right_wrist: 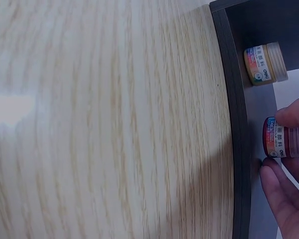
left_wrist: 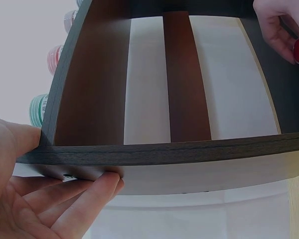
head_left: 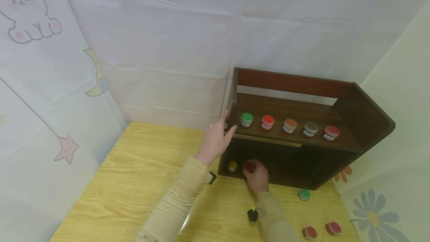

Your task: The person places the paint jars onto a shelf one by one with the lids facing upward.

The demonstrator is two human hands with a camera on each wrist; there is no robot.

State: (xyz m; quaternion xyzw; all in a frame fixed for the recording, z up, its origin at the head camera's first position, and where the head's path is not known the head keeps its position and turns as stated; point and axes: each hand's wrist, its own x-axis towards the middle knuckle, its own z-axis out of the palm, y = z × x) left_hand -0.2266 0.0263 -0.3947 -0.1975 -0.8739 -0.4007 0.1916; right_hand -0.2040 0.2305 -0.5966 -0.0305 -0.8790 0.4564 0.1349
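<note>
A dark brown wooden shelf (head_left: 285, 102) with two levels stands against the wall. My left hand (head_left: 214, 140) grips its left side panel, the thumb at the front edge and the fingers along the outer face. Down in the lower compartment, my right hand (head_left: 258, 178) pinches a small dark red paint jar (right_wrist: 277, 138) between thumb and fingers. The jar is upright, close to the compartment's front edge. To its left sits a yellow paint jar (right_wrist: 265, 63). The right hand covers part of the red jar in the head view.
Several paint jars line the upper level, from a green one (head_left: 246, 120) to a red one (head_left: 331, 133). On the wooden table (head_left: 134, 182) before the shelf are a green jar (head_left: 304, 195), a brownish-red jar (head_left: 309, 233) and a magenta jar (head_left: 333, 228). A small black object (head_left: 252, 214) lies near the right sleeve.
</note>
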